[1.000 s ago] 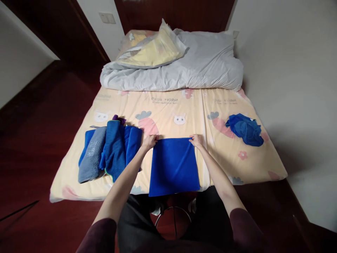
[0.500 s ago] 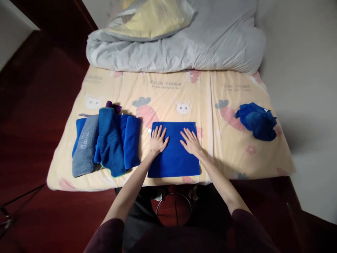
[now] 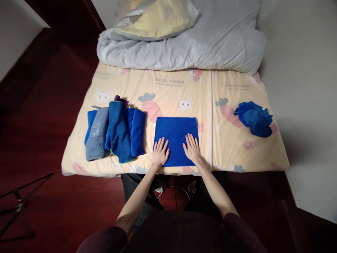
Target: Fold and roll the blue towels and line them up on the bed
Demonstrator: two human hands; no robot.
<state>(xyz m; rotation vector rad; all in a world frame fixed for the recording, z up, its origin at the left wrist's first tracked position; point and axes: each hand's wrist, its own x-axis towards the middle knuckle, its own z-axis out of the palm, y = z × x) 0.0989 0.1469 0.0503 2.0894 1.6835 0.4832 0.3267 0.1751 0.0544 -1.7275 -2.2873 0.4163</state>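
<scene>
A blue cloth [image 3: 176, 135] lies flat and square on the bed near its front edge. My left hand [image 3: 160, 154] rests palm down on the cloth's lower left part, fingers spread. On its lower right part lies my right hand [image 3: 192, 149], also flat with fingers apart. To the left is a group of folded towels: a grey one with lettering [image 3: 97, 135], a teal one with a green edge [image 3: 119, 133] and a bright blue one [image 3: 138, 133]. A crumpled blue cloth [image 3: 255, 118] sits far to the right.
The bed has a yellow sheet [image 3: 171, 95] printed with rabbits and carrots. A grey quilt [image 3: 184, 52] is bunched across the back, with a yellow item in a clear bag [image 3: 160, 21] on it. A wall stands on the right; a black metal stand [image 3: 19, 203] is at lower left.
Both hands have slid down the blue cloth towards me, from its upper part to its lower part. They remain flat. The camera view has shifted slightly.
</scene>
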